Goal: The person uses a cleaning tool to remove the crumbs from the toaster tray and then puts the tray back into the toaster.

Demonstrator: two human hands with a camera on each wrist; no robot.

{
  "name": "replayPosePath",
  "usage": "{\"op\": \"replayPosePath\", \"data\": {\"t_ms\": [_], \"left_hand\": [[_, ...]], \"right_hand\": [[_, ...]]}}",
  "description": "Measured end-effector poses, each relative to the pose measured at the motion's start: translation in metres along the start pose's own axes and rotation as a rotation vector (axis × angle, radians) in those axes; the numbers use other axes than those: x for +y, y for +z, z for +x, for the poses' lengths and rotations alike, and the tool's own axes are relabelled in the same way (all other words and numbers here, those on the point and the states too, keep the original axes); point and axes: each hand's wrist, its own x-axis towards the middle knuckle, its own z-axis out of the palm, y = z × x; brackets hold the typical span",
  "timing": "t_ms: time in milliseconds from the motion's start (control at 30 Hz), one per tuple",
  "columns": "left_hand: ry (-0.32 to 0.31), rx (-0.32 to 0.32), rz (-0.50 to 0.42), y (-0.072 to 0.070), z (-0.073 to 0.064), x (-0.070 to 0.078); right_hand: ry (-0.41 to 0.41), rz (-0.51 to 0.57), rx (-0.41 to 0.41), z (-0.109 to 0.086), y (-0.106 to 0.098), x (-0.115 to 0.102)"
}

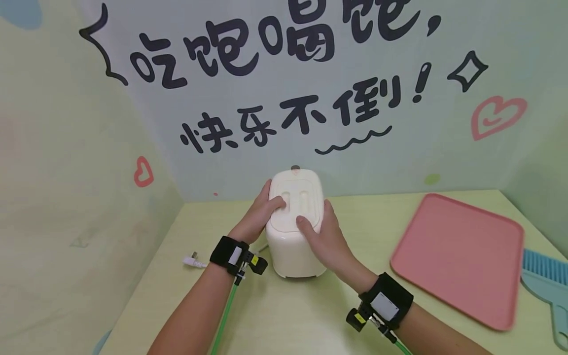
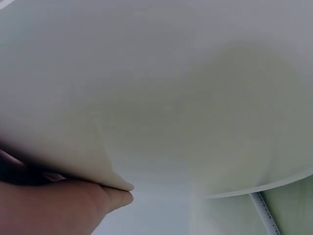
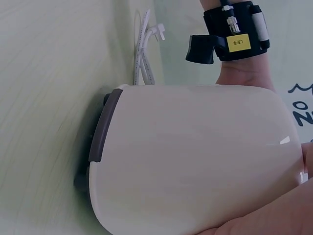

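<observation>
A cream-white, rounded appliance (image 1: 295, 251), shaped like a toaster, stands at the back middle of the table between both hands. Two short recesses mark its top, and a small brown part shows at its far end. My left hand (image 1: 256, 214) grips the left side, thumb over the top edge by a recess. On the right side my right hand (image 1: 330, 241) holds it, thumb on the near corner of the top. Fingers on the far sides are mostly hidden. In the right wrist view the smooth shell (image 3: 195, 156) has a dark strip (image 3: 105, 127) along its base.
A pink tray (image 1: 461, 256) lies to the right, with a blue brush (image 1: 548, 276) beside it at the table edge. The appliance's white plug (image 1: 194, 261) and cord rest on the table at left. A lettered wall (image 1: 248, 172) stands close behind.
</observation>
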Motion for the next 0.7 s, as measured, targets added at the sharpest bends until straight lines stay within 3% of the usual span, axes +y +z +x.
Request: {"op": "replayPosePath", "data": {"t_ms": [700], "left_hand": [[0.024, 0.0, -0.006, -0.0102, 0.0068, -0.0025]], "right_hand": [[-0.048, 0.036, -0.012, 0.0056, 0.0062, -0.0026]]}}
